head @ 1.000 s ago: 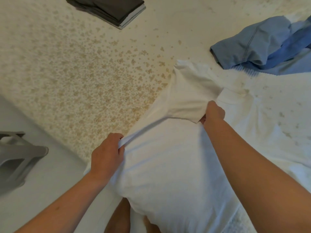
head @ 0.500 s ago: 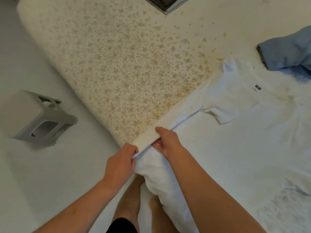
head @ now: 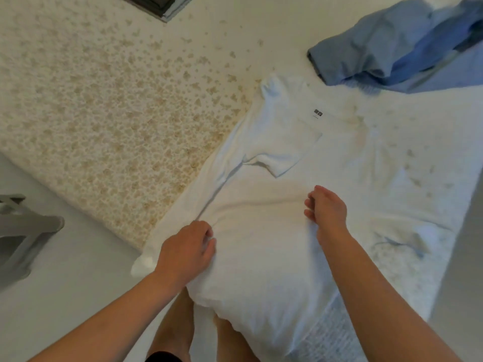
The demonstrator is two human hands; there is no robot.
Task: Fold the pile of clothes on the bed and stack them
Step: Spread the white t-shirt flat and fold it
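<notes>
The white cotton T-shirt [head: 274, 231] lies spread on the bed with the cream, tan-speckled cover [head: 104, 113], its lower hem hanging over the near edge above the person's bare legs. Its left side is folded inward, and the short sleeve [head: 274, 163] lies flat across the chest, just beyond both hands. The collar with its small dark label [head: 318, 113] sits farther off, past the right hand.

The left hand [head: 187, 250] reaches in from the lower left, forearm angled up, palm down on the folded left edge of the shirt. Its fingers are curled, the tips gathering a bit of the white fabric, so this grip is clenched on the shirt.

The right hand [head: 326, 207] comes in from the lower right on a long straight forearm and rests on the middle of the shirt. Its fingers lie loose and slightly bent, holding nothing: a released grip.

Far beyond the right hand lies a crumpled heap of blue garments [head: 397, 45]. Beyond the left hand, at the top edge, shows the corner of a folded dark grey stack [head: 156, 5]. A grey plastic stool [head: 23, 231] stands on the floor left of the left hand.
</notes>
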